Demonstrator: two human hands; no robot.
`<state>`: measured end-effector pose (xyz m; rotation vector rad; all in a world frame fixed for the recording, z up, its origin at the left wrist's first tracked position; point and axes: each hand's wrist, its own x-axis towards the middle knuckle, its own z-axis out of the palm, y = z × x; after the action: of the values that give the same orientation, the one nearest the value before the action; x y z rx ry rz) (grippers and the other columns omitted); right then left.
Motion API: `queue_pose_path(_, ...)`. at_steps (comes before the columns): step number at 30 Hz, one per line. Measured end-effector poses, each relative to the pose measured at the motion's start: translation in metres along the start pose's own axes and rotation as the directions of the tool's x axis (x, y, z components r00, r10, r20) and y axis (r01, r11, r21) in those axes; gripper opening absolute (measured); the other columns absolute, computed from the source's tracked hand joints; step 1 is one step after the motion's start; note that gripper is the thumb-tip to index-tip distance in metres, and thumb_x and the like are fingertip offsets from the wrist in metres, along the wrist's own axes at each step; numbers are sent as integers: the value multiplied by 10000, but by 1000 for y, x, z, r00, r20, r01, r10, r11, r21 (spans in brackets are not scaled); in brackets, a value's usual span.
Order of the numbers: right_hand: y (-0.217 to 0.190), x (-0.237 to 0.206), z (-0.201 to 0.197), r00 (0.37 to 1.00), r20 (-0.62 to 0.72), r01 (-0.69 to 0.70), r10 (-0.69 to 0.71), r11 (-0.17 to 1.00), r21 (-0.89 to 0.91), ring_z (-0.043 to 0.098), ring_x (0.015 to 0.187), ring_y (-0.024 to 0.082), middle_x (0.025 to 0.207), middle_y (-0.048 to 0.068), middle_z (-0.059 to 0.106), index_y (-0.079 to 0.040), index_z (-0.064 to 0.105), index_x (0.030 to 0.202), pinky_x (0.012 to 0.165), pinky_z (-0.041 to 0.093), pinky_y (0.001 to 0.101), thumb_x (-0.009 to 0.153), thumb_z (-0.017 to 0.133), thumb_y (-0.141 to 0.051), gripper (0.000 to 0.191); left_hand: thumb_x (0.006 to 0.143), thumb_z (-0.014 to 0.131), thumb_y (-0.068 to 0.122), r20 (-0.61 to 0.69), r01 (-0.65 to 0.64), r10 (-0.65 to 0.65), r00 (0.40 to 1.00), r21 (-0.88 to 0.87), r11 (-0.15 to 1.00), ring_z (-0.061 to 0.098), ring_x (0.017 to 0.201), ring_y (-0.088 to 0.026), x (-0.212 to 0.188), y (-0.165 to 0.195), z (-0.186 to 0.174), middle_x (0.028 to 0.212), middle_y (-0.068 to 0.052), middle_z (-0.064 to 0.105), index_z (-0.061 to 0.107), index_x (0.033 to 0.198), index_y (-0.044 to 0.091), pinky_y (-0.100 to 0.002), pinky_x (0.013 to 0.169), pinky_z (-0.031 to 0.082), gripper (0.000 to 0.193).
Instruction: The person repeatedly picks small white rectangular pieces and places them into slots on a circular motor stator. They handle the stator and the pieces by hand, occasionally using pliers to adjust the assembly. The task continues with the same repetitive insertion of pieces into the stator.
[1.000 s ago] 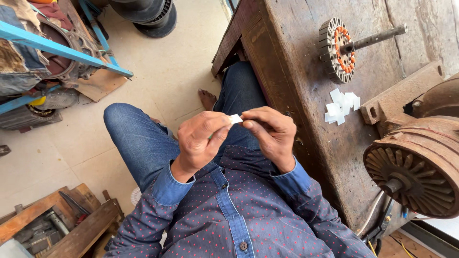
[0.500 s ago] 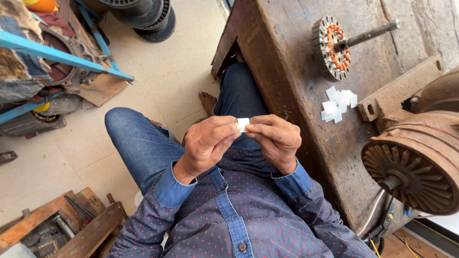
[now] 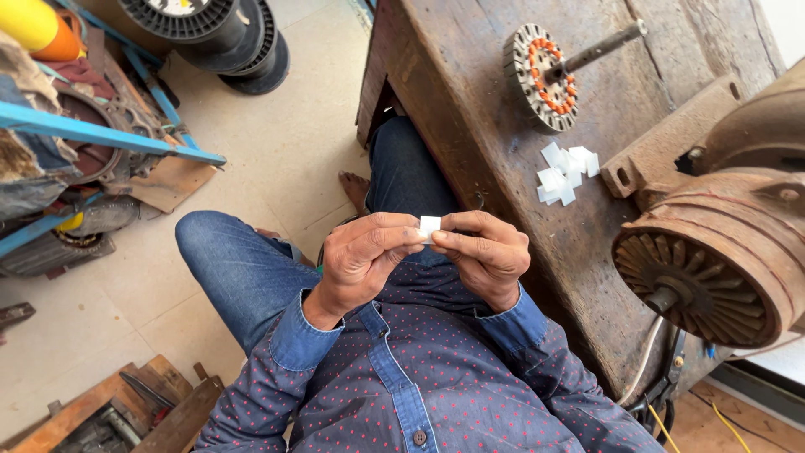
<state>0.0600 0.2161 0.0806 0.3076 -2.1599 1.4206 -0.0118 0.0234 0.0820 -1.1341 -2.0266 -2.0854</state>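
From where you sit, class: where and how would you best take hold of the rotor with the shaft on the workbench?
Probably by the bare metal shaft, coming from above: it juts clear of the rotor disc, whose toothed rim offers a poorer grip.

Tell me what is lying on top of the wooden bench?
On the bench lie a motor rotor with a shaft, a pile of white paper pieces, a rusty metal bracket and a large brown motor housing. The housing hides whatever is beneath it.
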Motion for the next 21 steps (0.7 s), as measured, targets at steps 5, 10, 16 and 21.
queue_pose_path(5, -6, 1, -21, 1000, -26, -18, 14, 990, -137, 750, 854, 204, 983, 148, 743, -30, 759, 1036, 761, 604, 287, 818, 860, -31, 240, 895, 804, 3, 74, -73, 72, 995, 5, 997, 760, 925, -225, 21, -2, 12, 1044, -105, 743, 694, 1092, 70, -303, 789, 617, 236)
queue_pose_path(10, -6, -4, -41, 994, -103, -46, 24, 976, -215, 753, 886, 219, 1017, 152, 746, -30, 756, 1063, 790, 605, 294, 846, 861, -14, 242, 918, 795, -19, 154, -87, 95, 984, -60, 994, 759, 951, -230, 39, -6, 29, 1067, -112, 737, 687, 1128, 60, -307, 821, 621, 249)
queue_pose_path(16, -5, -6, -51, 990, -137, -66, 38, 976, -205, 757, 888, 215, 1033, 153, 752, -47, 761, 1079, 792, 611, 289, 849, 863, -18, 253, 910, 799, -22, 163, -61, 85, 983, -149, 987, 758, 947, -214, 49, -9, 43, 1074, -106, 736, 704, 1093, 54, -299, 826, 619, 221)
queue_pose_path(21, -1, -5, -55, 994, -104, -44, 23, 978, -203, 762, 895, 213, 1036, 155, 753, -50, 763, 1078, 789, 617, 291, 864, 849, -3, 235, 900, 798, -31, 149, -56, 76, 986, -138, 989, 752, 946, -209, 44, -12, 46, 1057, -98, 734, 708, 1080, 44, -298, 831, 615, 216)
